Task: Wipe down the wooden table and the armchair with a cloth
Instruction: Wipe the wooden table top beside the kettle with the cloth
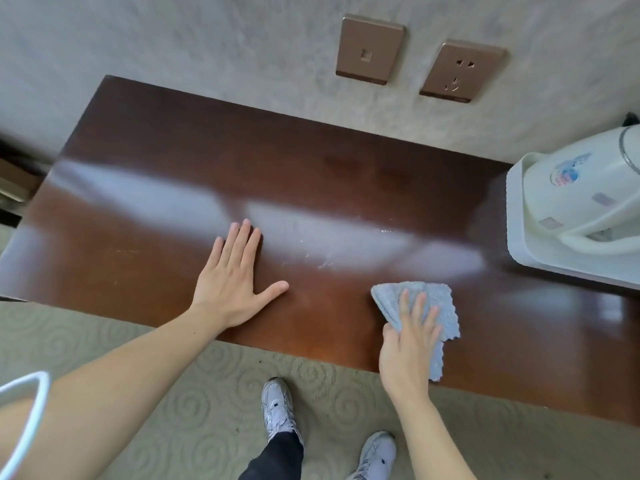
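A dark brown wooden table (166, 161) with a glossy top stands against the wall and fills the middle of the head view. My right hand (408, 344) presses a crumpled light blue cloth (440, 306) onto the table near its front edge, right of centre. My left hand (235, 282) lies flat on the tabletop with fingers spread, left of the cloth, holding nothing. A few pale specks mark the wood between the two hands. No armchair shows in this view.
A white electric kettle on a white tray (519, 244) sits at the table's right end. Two bronze wall plates (369, 50) hang above the table. Patterned beige carpet (173, 393) and my two white shoes (277, 407) lie below the front edge.
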### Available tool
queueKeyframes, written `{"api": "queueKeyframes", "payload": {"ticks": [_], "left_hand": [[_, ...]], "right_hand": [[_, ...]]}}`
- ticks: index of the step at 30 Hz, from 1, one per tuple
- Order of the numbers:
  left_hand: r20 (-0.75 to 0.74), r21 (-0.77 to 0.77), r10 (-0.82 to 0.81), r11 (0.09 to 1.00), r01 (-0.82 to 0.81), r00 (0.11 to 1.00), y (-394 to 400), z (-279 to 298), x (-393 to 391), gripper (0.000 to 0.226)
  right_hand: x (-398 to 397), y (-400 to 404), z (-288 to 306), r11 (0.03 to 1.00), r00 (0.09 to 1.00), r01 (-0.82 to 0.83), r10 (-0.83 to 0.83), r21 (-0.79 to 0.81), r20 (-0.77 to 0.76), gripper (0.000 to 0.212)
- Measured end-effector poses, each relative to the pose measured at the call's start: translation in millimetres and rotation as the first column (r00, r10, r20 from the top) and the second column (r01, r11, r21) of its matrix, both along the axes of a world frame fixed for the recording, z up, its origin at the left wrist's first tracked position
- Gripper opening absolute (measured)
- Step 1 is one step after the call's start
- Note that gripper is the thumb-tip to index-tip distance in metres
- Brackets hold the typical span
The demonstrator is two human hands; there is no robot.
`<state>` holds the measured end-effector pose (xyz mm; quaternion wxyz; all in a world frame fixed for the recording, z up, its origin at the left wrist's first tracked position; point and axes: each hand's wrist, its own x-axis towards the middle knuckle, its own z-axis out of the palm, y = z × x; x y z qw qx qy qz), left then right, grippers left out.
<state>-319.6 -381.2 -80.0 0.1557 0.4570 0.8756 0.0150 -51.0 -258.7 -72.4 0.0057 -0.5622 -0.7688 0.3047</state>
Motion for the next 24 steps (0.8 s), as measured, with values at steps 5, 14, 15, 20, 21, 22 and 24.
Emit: {"api": "queueKeyframes", "payload": {"ticks": [5, 14, 15, 20, 21, 22, 24], "left_hand": [[-0.029, 0.027, -0.003, 1.0, 0.004, 1.0, 6, -9, -12, 0.112], [-0.083, 0.039, -0.027, 0.999, 0.031, 0.996, 7, -20, -15, 0.105], [-0.088, 0.036, -0.031, 0.999, 0.034, 0.996, 7, -20, -15, 0.104], [-0.104, 0.037, -0.038, 0.998, 0.042, 0.994, 7, -22, -17, 0.102], [-0.11, 0.041, -0.038, 0.998, 0.043, 0.993, 7, -23, -16, 0.101], [-0.116, 0.047, -0.037, 0.998, 0.043, 0.993, 7, -24, -16, 0.101], [-0.124, 0.058, -0.038, 0.997, 0.045, 0.992, 7, -26, -17, 0.1]], "right_hand": [[-23, -30, -10, 0.987, 0.984, -0.158, 0.155, 0.035, 0.083, 0.07], [-58, 83, -21, 0.988, 0.985, -0.04, 0.013, 0.152, 0.173, 0.065], [-63, 104, -22, 0.984, 0.977, -0.02, -0.019, 0.178, 0.211, 0.063], [-84, 200, -25, 0.961, 0.931, -0.048, -0.055, 0.271, 0.362, 0.062], [-88, 214, -25, 0.956, 0.921, -0.069, -0.05, 0.286, 0.388, 0.064], [-93, 227, -26, 0.953, 0.913, -0.085, -0.043, 0.292, 0.406, 0.066], [-101, 244, -27, 0.954, 0.905, -0.112, -0.019, 0.28, 0.425, 0.066]]}}
